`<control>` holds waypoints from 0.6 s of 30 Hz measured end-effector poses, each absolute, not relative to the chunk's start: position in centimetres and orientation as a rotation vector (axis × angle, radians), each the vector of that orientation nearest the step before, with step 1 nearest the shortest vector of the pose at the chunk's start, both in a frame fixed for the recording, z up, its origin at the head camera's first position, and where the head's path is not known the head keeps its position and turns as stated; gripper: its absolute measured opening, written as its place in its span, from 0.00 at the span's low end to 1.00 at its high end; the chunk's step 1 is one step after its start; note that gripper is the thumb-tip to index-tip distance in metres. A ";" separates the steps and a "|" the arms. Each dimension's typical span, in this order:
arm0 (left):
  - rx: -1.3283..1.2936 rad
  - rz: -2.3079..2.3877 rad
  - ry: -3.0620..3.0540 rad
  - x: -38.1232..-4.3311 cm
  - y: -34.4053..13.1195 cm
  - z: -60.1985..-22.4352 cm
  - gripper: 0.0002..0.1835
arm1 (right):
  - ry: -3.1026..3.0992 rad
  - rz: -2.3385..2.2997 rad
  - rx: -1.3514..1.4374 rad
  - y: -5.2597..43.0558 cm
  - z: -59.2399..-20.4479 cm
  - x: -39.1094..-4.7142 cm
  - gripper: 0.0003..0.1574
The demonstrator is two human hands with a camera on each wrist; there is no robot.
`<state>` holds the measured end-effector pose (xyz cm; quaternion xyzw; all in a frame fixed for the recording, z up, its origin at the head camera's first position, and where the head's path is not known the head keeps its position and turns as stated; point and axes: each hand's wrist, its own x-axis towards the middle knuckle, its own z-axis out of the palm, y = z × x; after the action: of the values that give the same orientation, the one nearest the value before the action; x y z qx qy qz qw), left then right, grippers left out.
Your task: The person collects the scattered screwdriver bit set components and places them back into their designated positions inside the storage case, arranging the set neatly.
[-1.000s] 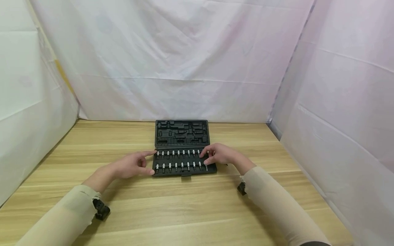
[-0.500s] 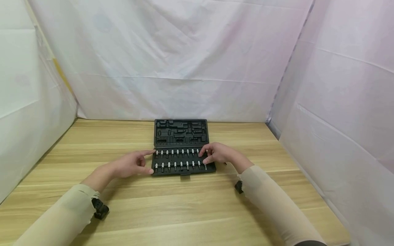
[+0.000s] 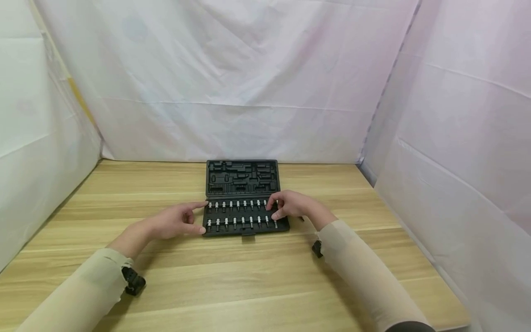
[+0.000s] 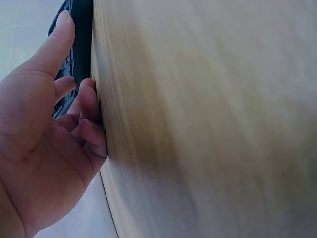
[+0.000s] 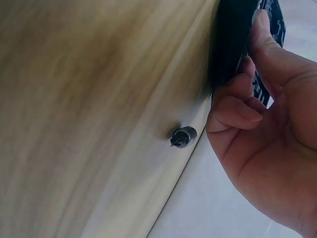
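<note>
An open black case [image 3: 247, 234] lies on the table, with silver bit sockets [image 3: 243, 222] in two rows in its near half. At its left edge is my left hand [image 3: 172, 221]: index finger and thumb stretch to the two left corners, other fingers folded in. My right hand [image 3: 292, 205] reaches over the case's right end, index finger bent toward the back row and thumb touching the end of the front row. It covers the right-end bits in the head view. A loose bit socket [image 5: 184, 137] lies on the table near my right hand.
The case's raised lid [image 3: 243, 177] has moulded recesses and stands behind the rows. A wood-grain table [image 3: 232, 281] lies under everything. White cloth walls [image 3: 232, 83] enclose the back and both sides. A black wrist camera [image 3: 133, 281] sits on the left sleeve.
The head view has drifted slightly, so the case and both hands appear a little further left and higher. Both hands stay at the same parts of the case.
</note>
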<state>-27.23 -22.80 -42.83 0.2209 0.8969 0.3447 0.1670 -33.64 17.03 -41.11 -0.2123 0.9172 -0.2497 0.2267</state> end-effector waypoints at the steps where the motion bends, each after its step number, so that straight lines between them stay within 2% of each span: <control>1: 0.631 0.978 2.556 -27.2 -22.8 -42.8 0.51 | 2.530 -0.683 -0.583 17.0 -41.1 -33.7 0.14; 18: 0.638 0.974 2.561 -27.4 -22.8 -43.1 0.51 | 2.535 -0.610 -0.577 16.6 -41.0 -33.8 0.14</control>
<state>-27.41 -22.83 -43.07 0.2236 0.8981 0.3415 0.1635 -33.76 16.63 -40.98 -0.2102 0.9231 -0.2222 0.2333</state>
